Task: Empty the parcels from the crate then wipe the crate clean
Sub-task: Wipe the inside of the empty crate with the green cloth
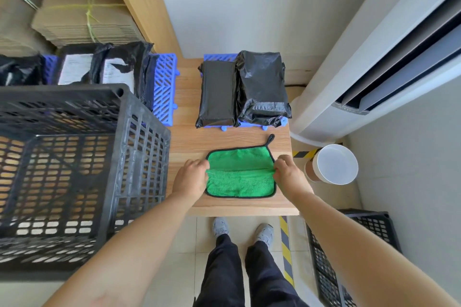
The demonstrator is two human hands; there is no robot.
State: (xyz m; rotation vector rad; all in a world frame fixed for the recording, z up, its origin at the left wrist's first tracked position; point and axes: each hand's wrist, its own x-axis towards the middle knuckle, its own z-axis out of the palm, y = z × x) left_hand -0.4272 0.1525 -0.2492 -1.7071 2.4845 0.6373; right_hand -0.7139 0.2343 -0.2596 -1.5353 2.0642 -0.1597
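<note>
A green cloth with black trim lies folded over on the wooden table near its front edge. My left hand pinches the cloth's left edge at the fold, and my right hand pinches its right edge. The black slatted crate stands on the table at the left, with nothing inside it. Black parcels lie on a blue slatted mat behind the cloth. More black parcels rest on another blue mat behind the crate.
A white air conditioner unit stands at the right beside the table. A white-lidded bucket sits on the floor by the table's right edge. Another black crate is on the floor at lower right. Bundled flat cardboard fills the shelf at upper left.
</note>
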